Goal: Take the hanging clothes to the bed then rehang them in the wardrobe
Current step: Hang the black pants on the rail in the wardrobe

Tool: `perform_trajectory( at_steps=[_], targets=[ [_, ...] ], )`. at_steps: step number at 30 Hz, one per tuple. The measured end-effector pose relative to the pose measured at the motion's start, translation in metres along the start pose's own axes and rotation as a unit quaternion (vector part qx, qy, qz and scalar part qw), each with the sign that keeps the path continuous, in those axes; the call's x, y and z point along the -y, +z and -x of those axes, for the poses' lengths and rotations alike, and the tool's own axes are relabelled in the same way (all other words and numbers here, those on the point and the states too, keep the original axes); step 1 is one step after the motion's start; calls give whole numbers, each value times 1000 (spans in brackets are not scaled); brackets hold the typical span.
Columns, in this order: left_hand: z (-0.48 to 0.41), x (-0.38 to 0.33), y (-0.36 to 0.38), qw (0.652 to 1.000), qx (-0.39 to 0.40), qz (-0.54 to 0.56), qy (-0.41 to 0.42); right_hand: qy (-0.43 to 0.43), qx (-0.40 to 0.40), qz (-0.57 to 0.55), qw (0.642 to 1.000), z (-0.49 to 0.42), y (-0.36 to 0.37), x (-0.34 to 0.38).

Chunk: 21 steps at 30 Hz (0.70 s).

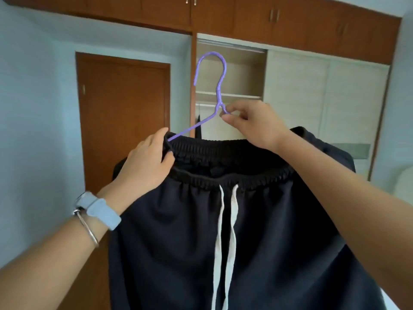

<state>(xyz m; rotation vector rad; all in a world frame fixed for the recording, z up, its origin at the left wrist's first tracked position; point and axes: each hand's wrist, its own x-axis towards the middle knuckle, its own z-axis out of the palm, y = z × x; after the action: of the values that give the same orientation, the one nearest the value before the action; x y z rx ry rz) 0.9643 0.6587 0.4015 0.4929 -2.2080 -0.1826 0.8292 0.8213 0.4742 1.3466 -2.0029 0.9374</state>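
Observation:
Dark navy shorts (257,231) with an elastic waistband and white drawstrings hang in front of me, filling the lower middle of the view. A purple wire hanger (220,92) rises out of the waistband, hook upward. My left hand (147,159) grips the waistband at its left end, where the hanger's arm enters the fabric. My right hand (250,124) pinches the hanger just below its twisted neck. Behind them stands the open wardrobe (237,70), with a shelf and a rail visible inside.
A brown wooden door (120,113) is shut at the left in a light blue wall. Brown overhead cabinets (290,21) run along the top. The wardrobe's pale sliding door (324,97) covers its right half. A dark garment (197,128) hangs inside.

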Motion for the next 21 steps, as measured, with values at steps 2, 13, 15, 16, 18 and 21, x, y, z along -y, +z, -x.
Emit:
perform_trajectory(
  at_steps=[2, 13, 15, 16, 18, 21],
  targets=[
    [-19, 37, 14, 1000, 9, -27, -1, -11, 4, 7, 1000, -16, 29, -3],
    [-117, 180, 98, 993, 113, 24, -25, -48, 68, -44, 996, -104, 198, -78],
    [-141, 201, 117, 987, 141, 63, -50, -58, 65, -55, 995, -130, 229, -99],
    [-154, 212, 127, 982, 156, 87, -66, -62, 63, -64, 994, -144, 243, -109],
    [-178, 231, 147, 979, 152, 107, -83, -67, 61, -98, 991, -177, 271, -130],
    [-218, 259, 178, 997, 51, 12, -49, -64, 68, -144, 985, -224, 312, -155]
  ],
)
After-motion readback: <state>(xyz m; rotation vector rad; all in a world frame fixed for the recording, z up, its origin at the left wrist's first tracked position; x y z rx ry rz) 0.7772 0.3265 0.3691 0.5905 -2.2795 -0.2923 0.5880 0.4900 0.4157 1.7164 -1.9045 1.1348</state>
